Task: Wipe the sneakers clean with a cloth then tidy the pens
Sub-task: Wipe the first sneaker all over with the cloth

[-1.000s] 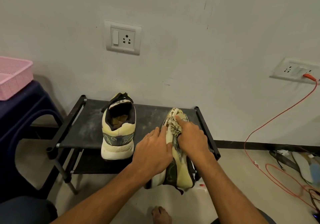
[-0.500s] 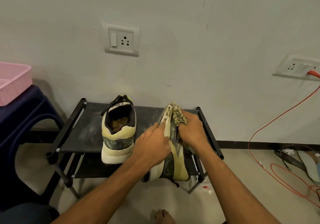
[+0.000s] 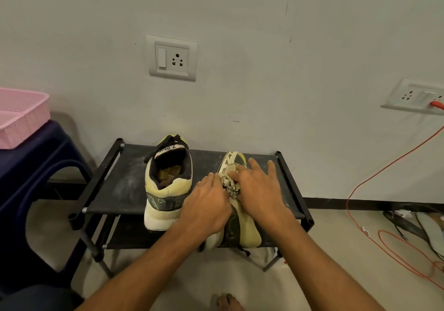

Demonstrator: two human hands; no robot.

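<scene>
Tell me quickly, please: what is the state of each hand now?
Left hand: open, resting against the tipped sneaker.
Right hand: open, fingers spread, pressing the cloth onto that sneaker.

The right hand [image 3: 259, 190], fingers spread, is pressing a patterned cloth [image 3: 229, 183] onto the tipped sneaker [image 3: 247, 229] on the black rack [image 3: 113, 181], while the left hand [image 3: 206, 205] is resting against it.
</scene>
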